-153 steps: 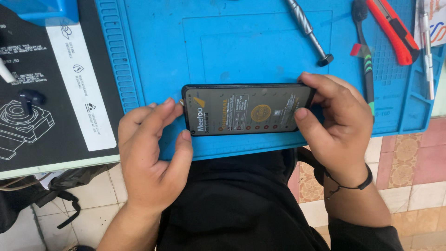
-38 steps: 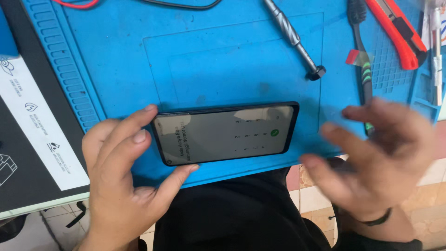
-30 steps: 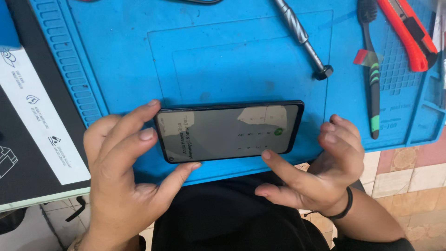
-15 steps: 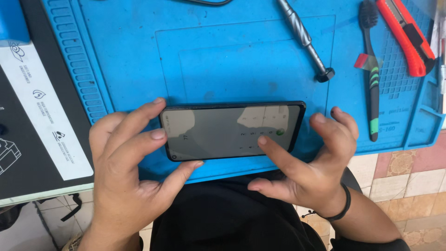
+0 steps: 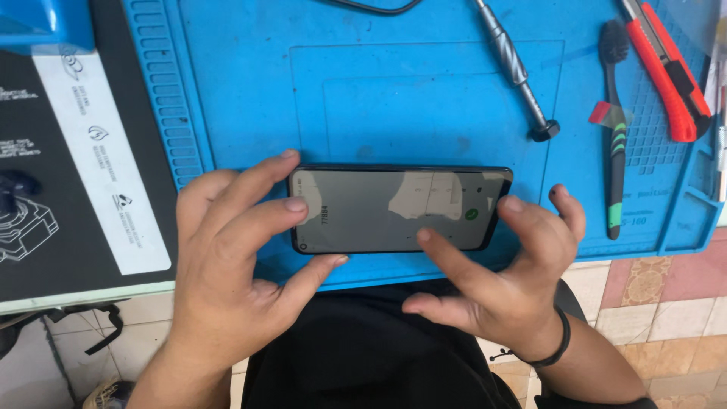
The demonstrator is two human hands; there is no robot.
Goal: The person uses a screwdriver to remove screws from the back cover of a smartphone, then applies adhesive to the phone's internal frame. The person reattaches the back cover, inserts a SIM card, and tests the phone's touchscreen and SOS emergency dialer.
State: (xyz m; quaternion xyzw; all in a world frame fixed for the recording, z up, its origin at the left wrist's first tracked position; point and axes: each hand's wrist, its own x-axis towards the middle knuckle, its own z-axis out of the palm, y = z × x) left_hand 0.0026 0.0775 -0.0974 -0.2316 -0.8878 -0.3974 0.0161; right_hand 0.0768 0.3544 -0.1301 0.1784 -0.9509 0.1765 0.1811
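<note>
A black smartphone (image 5: 394, 208) lies sideways at the near edge of a blue work mat (image 5: 394, 91), its screen lit with a dial pad. My left hand (image 5: 235, 265) grips the phone's left end between fingers and thumb. My right hand (image 5: 500, 273) hovers at the right end with fingers spread; its index fingertip touches the lower part of the screen. A black band circles the right wrist.
On the mat lie a metal screwdriver (image 5: 515, 68), a black brush with a green grip (image 5: 615, 129) and a red utility knife (image 5: 670, 72). A black box with a white label (image 5: 68, 174) sits to the left. Tiled floor shows below the table edge.
My right hand came back from the side to the phone's right end, and its index finger now taps the screen. The screen changed to a dial pad. The left hand kept its grip.
</note>
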